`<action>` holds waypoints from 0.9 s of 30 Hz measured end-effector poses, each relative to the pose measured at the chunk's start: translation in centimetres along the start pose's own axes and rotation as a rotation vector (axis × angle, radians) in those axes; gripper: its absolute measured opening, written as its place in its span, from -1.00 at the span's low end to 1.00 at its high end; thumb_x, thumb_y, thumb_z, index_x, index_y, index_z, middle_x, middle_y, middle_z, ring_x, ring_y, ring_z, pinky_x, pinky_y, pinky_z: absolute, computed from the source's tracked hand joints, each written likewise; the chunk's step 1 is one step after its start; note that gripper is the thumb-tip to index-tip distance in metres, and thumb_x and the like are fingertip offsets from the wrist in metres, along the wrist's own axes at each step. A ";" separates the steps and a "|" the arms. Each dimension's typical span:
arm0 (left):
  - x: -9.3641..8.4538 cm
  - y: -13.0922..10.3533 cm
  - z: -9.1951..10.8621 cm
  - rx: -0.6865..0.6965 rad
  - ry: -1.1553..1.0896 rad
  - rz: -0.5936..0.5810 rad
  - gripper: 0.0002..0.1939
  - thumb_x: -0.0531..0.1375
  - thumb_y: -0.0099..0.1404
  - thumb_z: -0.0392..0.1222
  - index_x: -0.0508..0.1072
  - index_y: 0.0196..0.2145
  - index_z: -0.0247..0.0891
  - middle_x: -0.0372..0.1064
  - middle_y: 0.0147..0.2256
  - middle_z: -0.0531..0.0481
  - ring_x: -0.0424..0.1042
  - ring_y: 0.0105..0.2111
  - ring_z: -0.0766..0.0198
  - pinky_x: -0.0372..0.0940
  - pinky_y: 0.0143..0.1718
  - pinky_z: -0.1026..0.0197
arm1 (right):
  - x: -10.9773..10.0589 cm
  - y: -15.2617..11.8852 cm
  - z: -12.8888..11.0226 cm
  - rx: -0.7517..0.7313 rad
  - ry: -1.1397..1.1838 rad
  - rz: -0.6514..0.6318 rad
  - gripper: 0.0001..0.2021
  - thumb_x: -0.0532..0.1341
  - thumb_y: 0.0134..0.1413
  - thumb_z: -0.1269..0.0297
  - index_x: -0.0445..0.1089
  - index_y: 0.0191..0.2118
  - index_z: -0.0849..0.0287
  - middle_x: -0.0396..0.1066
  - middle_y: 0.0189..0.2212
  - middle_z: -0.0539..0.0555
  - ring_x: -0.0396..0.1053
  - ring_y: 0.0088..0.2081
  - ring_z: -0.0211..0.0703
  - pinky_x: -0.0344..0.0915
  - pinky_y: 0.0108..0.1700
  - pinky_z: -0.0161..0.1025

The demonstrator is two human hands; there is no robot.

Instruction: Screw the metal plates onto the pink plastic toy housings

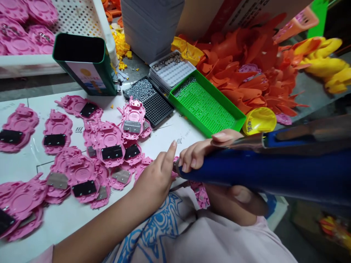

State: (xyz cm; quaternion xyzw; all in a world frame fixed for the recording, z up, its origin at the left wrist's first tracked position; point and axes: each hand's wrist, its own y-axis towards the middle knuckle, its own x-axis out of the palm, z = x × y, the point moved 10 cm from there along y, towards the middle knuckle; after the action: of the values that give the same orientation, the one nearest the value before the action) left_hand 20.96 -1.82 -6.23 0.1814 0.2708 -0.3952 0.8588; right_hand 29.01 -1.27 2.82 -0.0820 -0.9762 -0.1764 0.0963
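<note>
My right hand (199, 153) is wrapped around a large blue electric screwdriver (257, 170), which lies nearly level and points left. At the screwdriver's tip, my left hand (155, 177) grips a pink plastic shell (174, 172), mostly hidden under the fingers. One left finger stretches up beside the tip. To the left, several pink shells (82, 171) lie in loose piles on the white tabletop (33, 95), many with black or grey metal plates screwed on. The spot where the tip meets the shell is hidden.
A green tray (211, 106) and a black tray (156, 106) hold small screws. Behind them stand a clear case (172, 69) and a green tin (82, 65). Orange plastic parts (246, 69) heap at the back right, near a yellow cup (260, 121). A white crate (79, 22) holds pink shells.
</note>
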 end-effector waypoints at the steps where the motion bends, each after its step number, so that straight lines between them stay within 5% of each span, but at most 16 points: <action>1: 0.0 -0.1 0.1 0.006 0.001 0.009 -0.11 0.04 0.23 -0.43 -0.43 0.33 -0.13 0.31 -0.04 -0.20 0.41 -0.11 0.09 0.39 -0.20 0.09 | 0.1 0.0 -0.1 0.002 0.002 0.003 -0.64 0.20 -0.08 0.12 0.31 -0.09 0.02 0.28 -0.47 -0.01 0.31 -0.48 -0.14 0.29 -0.39 -0.12; 11: -0.3 -0.1 0.0 0.002 0.040 0.082 -0.10 0.08 0.23 -0.41 -0.43 0.32 -0.13 0.29 0.02 -0.20 0.41 -0.05 0.08 0.37 -0.09 0.04 | 0.6 -0.2 0.8 0.002 0.104 -0.083 -0.69 0.24 -0.06 0.14 0.33 -0.13 -0.01 0.31 -0.44 -0.01 0.34 -0.41 -0.18 0.31 -0.35 -0.16; 17: -0.4 0.0 1.1 0.102 0.146 0.030 -0.25 0.05 0.29 -0.36 -0.27 0.31 -0.27 0.32 -0.04 -0.25 0.41 -0.06 0.08 0.41 -0.15 0.06 | -1.1 1.1 -0.6 -0.039 0.166 -0.080 -0.69 0.24 -0.08 0.05 0.37 -0.18 0.02 0.35 -0.51 -0.02 0.38 -0.50 -0.15 0.35 -0.46 -0.15; 20: 0.1 -0.3 1.9 0.198 0.280 0.006 -0.45 -0.01 0.30 -0.42 0.02 0.23 -0.40 0.31 -0.02 -0.31 0.35 0.00 0.05 0.37 -0.08 0.02 | -4.3 2.4 -3.5 -0.129 0.129 0.065 -0.64 0.26 -0.15 0.04 0.39 -0.17 0.00 0.39 -0.58 -0.05 0.36 -0.61 -0.17 0.36 -0.53 -0.15; 23: 0.7 -0.8 3.2 0.352 0.438 0.011 -0.59 -0.02 0.27 -0.47 0.31 0.06 -0.41 0.35 -0.01 -0.30 0.25 0.09 -0.04 0.26 0.03 -0.10 | -8.4 3.4 -6.3 -0.263 0.045 0.310 -0.76 0.27 -0.24 0.08 0.40 -0.38 0.05 0.38 -0.65 -0.07 0.32 -0.66 -0.21 0.34 -0.60 -0.22; 27: 0.9 -0.9 3.7 0.384 0.550 0.034 -0.63 0.01 0.28 -0.41 0.41 0.00 -0.27 0.42 -0.01 -0.13 0.28 0.02 -0.01 0.19 -0.06 -0.06 | -13.7 4.6 -6.9 -0.418 -0.052 0.606 -0.85 0.17 -0.21 0.18 0.34 -0.44 0.10 0.33 -0.67 -0.09 0.30 -0.69 -0.28 0.21 -0.67 -0.33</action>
State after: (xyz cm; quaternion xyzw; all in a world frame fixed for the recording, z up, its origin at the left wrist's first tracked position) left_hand 21.97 -4.85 -3.91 0.4441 0.4102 -0.3609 0.7101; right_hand 44.25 -1.22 7.74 -0.3899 -0.8524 -0.3335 0.1007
